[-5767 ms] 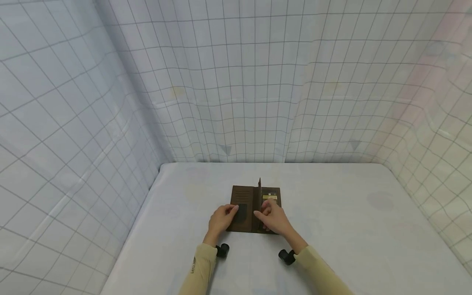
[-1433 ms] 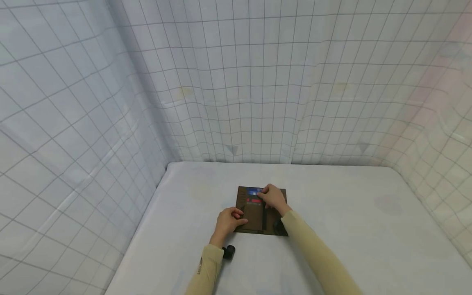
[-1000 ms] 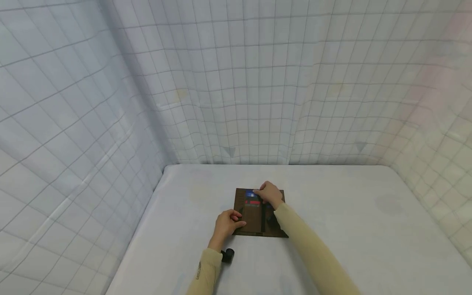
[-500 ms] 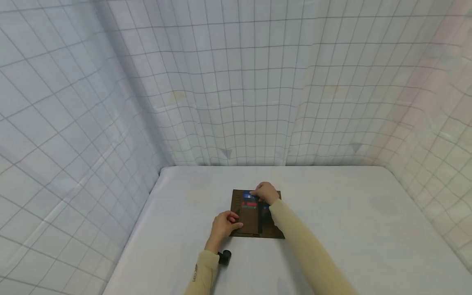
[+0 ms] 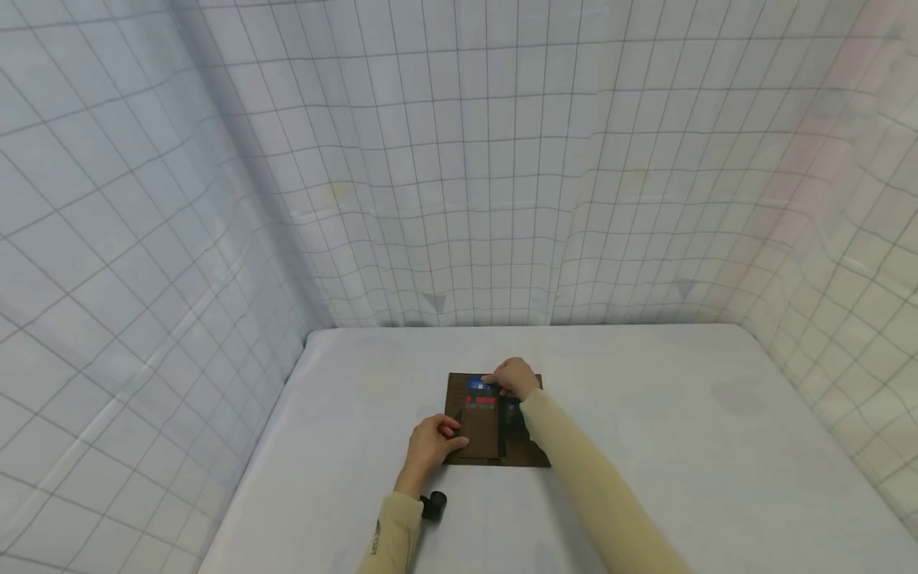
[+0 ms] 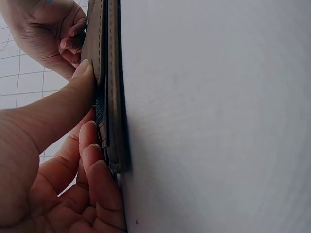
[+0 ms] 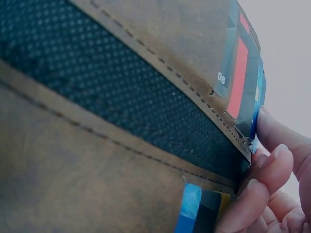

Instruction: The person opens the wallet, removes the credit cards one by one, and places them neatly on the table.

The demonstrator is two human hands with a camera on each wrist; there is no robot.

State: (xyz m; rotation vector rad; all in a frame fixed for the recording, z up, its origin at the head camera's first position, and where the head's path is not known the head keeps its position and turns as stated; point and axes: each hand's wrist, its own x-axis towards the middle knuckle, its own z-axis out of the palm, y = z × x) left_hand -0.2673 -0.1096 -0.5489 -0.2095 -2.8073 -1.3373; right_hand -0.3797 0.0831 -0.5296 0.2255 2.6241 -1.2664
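A brown wallet (image 5: 479, 434) lies open on the white table, its middle flap turned to the left. Blue and red cards (image 5: 484, 400) show at the flap's upper part. My left hand (image 5: 428, 446) is at the wallet's lower left, thumb (image 6: 80, 80) pressing on the flap and fingers curled beside the wallet's edge. At the top, my right hand (image 5: 516, 377) pinches the blue card (image 7: 258, 99) at the flap's upper edge, with the thumb on its face. In the right wrist view, another blue and black card (image 7: 197, 208) shows below the dark mesh strip (image 7: 121, 87).
The white table (image 5: 645, 446) extends around the wallet. Gridded white curtains (image 5: 445, 159) stand behind it and at both sides. A black wrist camera (image 5: 433, 505) is strapped at the left wrist.
Since the earliest frame, the upright flap has come down to the left, and my right hand has moved up to the cards at its top. Over the last second the hands have barely moved.
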